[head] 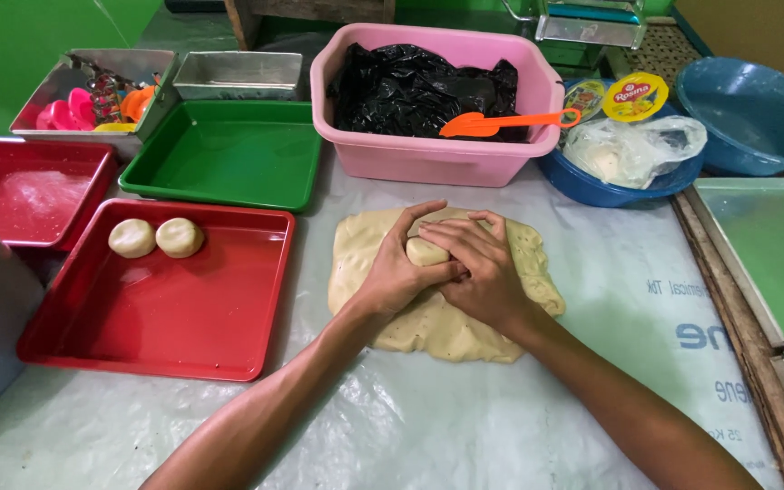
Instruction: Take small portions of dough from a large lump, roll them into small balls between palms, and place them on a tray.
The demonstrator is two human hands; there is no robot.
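Note:
A flat slab of pale dough (446, 322) lies on the plastic-covered table. Above it, my left hand (398, 269) and my right hand (479, 269) cup a small ball of dough (425, 251) between them, fingers curled round it. To the left stands a red tray (165, 318) with two dough balls, one (132, 238) beside the other (180, 237), in its far left corner.
An empty green tray (229, 154) and a second red tray (34, 191) sit at the back left. A pink tub (437, 154) holds a black bag and an orange scoop (505, 122). Blue bowls (750, 113) stand at the back right, green trays (769, 254) along the right edge.

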